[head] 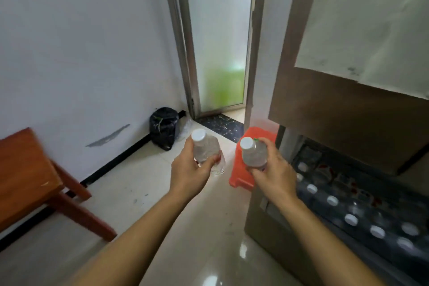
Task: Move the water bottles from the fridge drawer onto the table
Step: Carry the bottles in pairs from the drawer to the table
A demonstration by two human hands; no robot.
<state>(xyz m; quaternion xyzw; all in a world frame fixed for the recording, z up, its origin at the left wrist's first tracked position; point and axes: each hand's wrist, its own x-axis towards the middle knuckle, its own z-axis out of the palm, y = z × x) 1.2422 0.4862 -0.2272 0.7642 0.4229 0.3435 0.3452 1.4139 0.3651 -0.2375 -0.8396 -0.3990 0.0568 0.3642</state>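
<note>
Each of my hands holds a clear water bottle with a white cap, out over the tiled floor. My left hand (189, 173) grips one bottle (206, 150) around its body. My right hand (274, 173) grips the other bottle (253, 154) the same way. At the lower right the fridge drawer (276, 227) stands pulled out, with several more white-capped bottles (351, 219) upright inside it. The brown wooden table (22, 176) is at the far left edge, only partly in view.
The fridge's brown upper door (336, 118) hangs above the drawer on the right. An orange plastic stool (246, 162) stands beside the fridge, behind my right hand. A black rubbish bag (163, 126) sits in the corner by a frosted glass door (218, 37).
</note>
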